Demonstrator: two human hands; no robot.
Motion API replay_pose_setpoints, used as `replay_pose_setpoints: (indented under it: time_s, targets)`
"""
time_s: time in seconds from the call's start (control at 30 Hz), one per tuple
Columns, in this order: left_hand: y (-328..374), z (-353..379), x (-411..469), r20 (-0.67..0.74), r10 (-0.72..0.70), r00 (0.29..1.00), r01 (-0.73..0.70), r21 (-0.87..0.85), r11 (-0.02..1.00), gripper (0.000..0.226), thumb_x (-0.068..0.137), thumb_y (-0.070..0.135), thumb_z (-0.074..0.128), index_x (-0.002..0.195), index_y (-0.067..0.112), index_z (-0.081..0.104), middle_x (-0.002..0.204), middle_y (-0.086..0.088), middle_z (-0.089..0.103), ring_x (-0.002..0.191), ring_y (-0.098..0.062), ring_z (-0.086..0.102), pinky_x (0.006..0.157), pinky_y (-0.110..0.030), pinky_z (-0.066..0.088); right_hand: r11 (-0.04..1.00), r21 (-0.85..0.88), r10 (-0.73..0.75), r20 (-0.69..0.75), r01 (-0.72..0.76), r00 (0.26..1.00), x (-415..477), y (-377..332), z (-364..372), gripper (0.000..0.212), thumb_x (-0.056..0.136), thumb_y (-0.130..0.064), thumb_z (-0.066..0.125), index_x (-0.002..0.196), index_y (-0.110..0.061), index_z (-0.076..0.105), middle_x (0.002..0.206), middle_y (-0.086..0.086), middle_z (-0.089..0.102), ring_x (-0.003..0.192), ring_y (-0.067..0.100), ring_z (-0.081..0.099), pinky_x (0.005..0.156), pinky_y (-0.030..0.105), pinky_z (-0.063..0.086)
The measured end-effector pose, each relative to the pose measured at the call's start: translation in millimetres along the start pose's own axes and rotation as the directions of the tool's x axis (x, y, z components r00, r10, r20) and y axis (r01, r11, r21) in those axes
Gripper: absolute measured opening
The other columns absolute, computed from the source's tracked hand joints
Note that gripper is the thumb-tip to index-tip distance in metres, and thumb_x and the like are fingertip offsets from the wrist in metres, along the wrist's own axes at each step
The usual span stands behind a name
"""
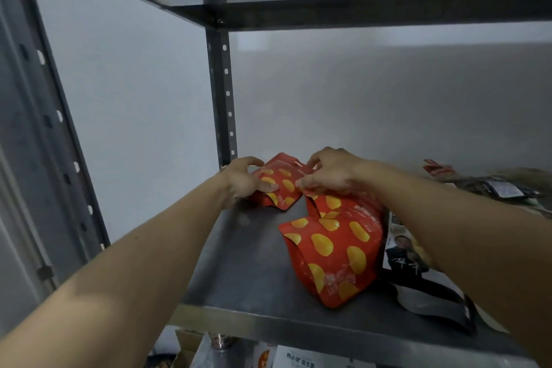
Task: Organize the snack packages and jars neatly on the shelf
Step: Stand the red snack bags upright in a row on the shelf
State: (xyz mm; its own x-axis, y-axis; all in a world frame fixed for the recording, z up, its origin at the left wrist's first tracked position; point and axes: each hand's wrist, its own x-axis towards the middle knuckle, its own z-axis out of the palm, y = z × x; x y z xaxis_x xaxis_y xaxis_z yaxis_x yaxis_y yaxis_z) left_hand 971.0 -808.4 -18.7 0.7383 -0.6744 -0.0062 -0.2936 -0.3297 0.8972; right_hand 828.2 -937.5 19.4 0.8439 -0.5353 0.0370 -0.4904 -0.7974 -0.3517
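Note:
Three red snack pouches with yellow chip prints lie on the grey metal shelf (239, 272). The far pouch (282, 185) stands near the back left corner; my left hand (242, 181) grips its left side and my right hand (331, 172) pinches its top right edge. A second red pouch (346, 206) lies just below my right hand. The nearest and largest-looking one (334, 254) rests toward the shelf's front, untouched.
A dark pouch with a printed picture (406, 260) lies to the right under my right forearm. More dark packages (501, 188) and a red one (437, 169) sit at the back right. A perforated upright post (222, 92) stands behind. Boxes and packets (298, 360) fill the shelf below.

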Motion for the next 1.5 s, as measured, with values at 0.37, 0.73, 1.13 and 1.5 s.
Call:
replay_pose_setpoints:
  time_s: [0.37,0.73,1.13,1.5]
  targets:
    - [-10.0,-3.8,5.9,-0.308,0.039,0.951,-0.133,-0.291,0.947,0.050,0.087,0.013,0.068,0.132,0.001,0.050,0.109,-0.006,0.061,0.094,-0.020,0.060,0.079,-0.033,0.055,0.864,0.481,0.210,-0.080,-0.147,0.974,13.1,-29.4,11.6,0.046,0.084,-0.040,0.073,0.108,-0.006,0.052,0.104,0.008,0.065,0.086,0.023,0.067,0.058,0.027,0.047]
    - [-21.2,-16.6,15.7,-0.387,-0.100,0.917,-0.170,-0.603,0.780,0.054,0.088,0.008,0.066,0.137,0.001,0.044,0.114,-0.011,0.062,0.095,-0.023,0.063,0.071,-0.030,0.054,0.270,0.913,0.176,0.267,-0.307,0.948,32.7,-61.2,26.8,0.047,0.091,-0.012,0.066,0.133,-0.003,0.047,0.117,0.008,0.058,0.119,0.033,0.057,0.087,0.044,0.053]
    - [-9.7,-10.2,27.6,-0.262,0.165,0.951,-0.232,-0.249,0.940,0.064,0.072,0.016,0.083,0.124,0.019,0.046,0.110,0.004,0.058,0.099,-0.017,0.061,0.079,-0.030,0.055,0.369,0.926,0.109,-0.134,0.085,0.985,59.3,-33.7,18.9,0.038,0.076,0.005,0.077,0.107,-0.012,0.061,0.106,0.005,0.068,0.091,0.020,0.066,0.071,0.033,0.056]
    - [-20.9,-1.9,60.1,-0.233,0.189,0.954,-0.225,-0.139,0.965,0.062,0.075,0.013,0.081,0.128,0.019,0.049,0.121,0.001,0.062,0.109,-0.023,0.061,0.095,-0.044,0.052,0.569,0.806,0.050,-0.235,0.166,0.971,92.6,-23.5,27.0,0.047,0.068,-0.005,0.086,0.110,-0.011,0.067,0.107,0.006,0.071,0.096,0.023,0.070,0.086,0.042,0.058]
